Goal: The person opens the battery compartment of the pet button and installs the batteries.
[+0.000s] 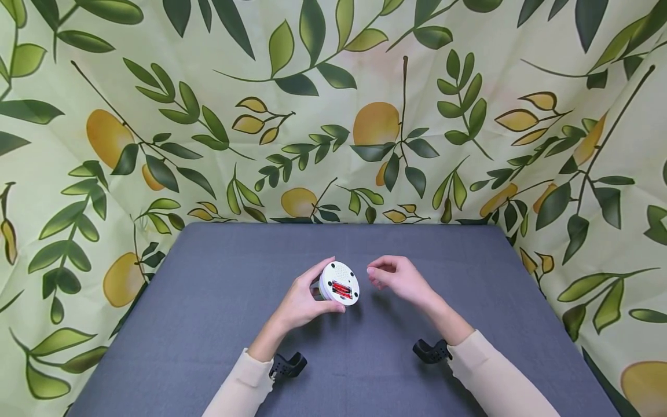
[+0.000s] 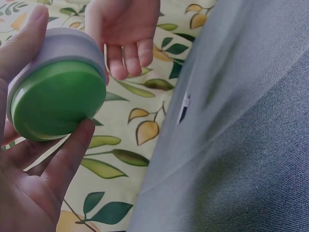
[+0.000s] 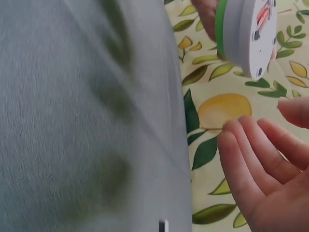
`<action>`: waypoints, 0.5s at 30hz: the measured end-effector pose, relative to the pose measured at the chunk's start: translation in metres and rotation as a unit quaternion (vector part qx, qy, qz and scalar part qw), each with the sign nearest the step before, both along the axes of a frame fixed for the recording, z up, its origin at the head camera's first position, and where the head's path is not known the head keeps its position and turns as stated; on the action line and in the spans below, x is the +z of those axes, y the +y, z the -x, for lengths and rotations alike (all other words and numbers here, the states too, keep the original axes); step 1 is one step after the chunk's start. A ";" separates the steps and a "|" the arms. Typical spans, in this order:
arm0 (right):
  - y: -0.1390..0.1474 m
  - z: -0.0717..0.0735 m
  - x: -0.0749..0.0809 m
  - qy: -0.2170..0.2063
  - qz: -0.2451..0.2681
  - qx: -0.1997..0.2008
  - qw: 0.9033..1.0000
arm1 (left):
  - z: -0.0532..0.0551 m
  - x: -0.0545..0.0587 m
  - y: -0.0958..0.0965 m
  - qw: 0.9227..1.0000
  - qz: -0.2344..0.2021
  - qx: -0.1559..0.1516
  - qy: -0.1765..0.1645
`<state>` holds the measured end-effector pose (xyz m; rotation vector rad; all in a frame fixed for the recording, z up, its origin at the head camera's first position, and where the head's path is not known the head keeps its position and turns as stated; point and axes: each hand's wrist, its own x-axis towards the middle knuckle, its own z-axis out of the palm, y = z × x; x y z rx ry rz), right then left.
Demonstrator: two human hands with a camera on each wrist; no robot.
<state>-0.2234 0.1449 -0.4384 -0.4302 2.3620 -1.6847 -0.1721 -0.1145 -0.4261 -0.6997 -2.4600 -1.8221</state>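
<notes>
My left hand (image 1: pixel 304 304) grips a round white button buzzer (image 1: pixel 333 269) by its rim, thumb and fingers on opposite sides. Its underside is tilted up toward the head camera, showing small dark feet, a patch of speaker holes and an uncovered compartment with red batteries (image 1: pixel 341 289) in it. A smooth green push top (image 2: pixel 58 99) faces the left wrist camera, with a fingertip against its edge. To the right of the buzzer, apart from it, hovers my right hand (image 1: pixel 398 277). Its fingers are loosely bent, and nothing shows between them in the right wrist view.
Grey cloth covers the table (image 1: pixel 208 324) beneath both hands. Behind and beside it hangs a leaf-and-fruit patterned curtain (image 1: pixel 323 110). A small white-and-dark thing (image 2: pixel 184 107) appears on the cloth in the left wrist view, too small to identify. Black wrist mounts (image 1: pixel 289 365) sit at both cuffs.
</notes>
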 end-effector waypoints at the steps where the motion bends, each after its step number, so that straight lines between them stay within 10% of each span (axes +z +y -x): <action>1: 0.001 0.001 0.000 0.016 -0.015 -0.011 1.000 | 0.000 0.000 0.000 1.000 0.001 0.001 0.000; 15: 0.012 0.021 -0.011 0.230 -0.174 -0.088 0.954 | 0.001 -0.001 0.000 1.000 0.001 0.007 -0.002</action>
